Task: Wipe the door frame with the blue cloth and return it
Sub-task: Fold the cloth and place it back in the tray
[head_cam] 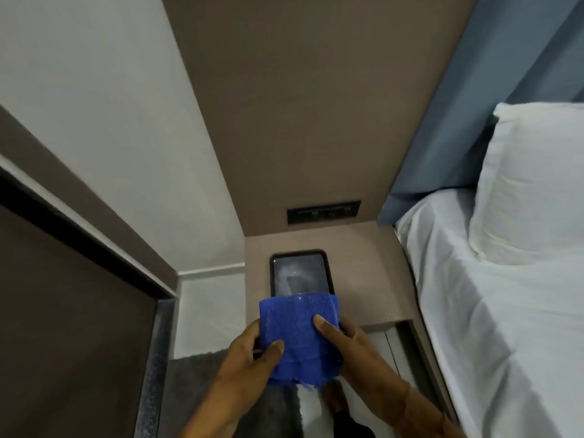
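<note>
A folded blue cloth (298,336) is held between both my hands above the near edge of a brown bedside table (363,279). My left hand (249,352) grips its left side with the thumb on top. My right hand (344,339) grips the right side, thumb pressed on the cloth's face. The dark brown door (63,327) and its dark door frame (94,245) stand at the left, apart from the cloth.
A black phone (300,271) lies on the bedside table, its near end hidden by the cloth. A dark switch panel (324,212) sits on the brown wall panel behind. A bed with white sheet (489,311) and pillow (534,184) fills the right. A grey mat (202,384) lies on the floor.
</note>
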